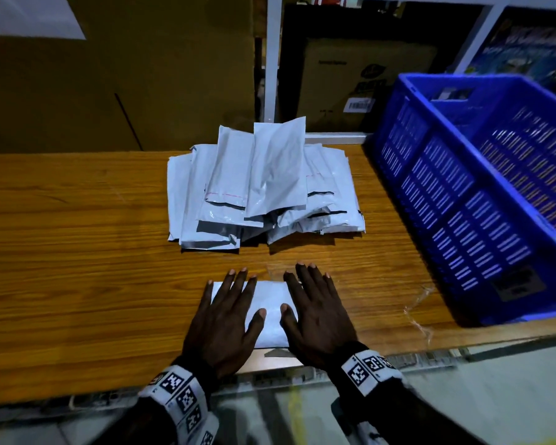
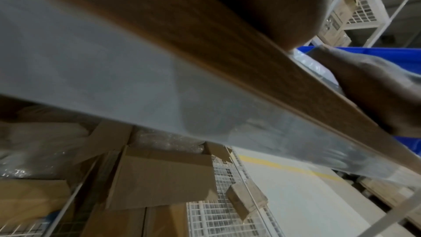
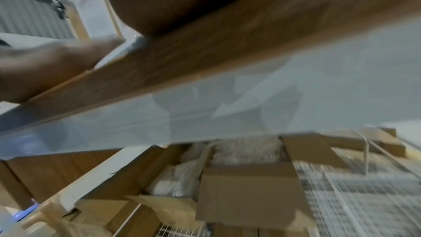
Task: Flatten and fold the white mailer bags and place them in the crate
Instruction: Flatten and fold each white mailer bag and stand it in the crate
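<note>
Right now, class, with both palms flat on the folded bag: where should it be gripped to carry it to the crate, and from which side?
Probably the folded bag's near edge, from the person's side. It slightly overhangs the table front, so a thumb could slip under. The left hand and right hand cover its sides.

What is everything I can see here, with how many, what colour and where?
table: one, brown wood, across the middle.
mailer bag: one, white, flat at the near table edge under both hands.
pile of bags: one loose heap, white, behind it at mid-table.
crate: one, blue, right end of the table.
cardboard boxes: several, brown, behind the table.
left hand: fingers straight, pressing the bag.
right hand: likewise, pressing the bag.
</note>
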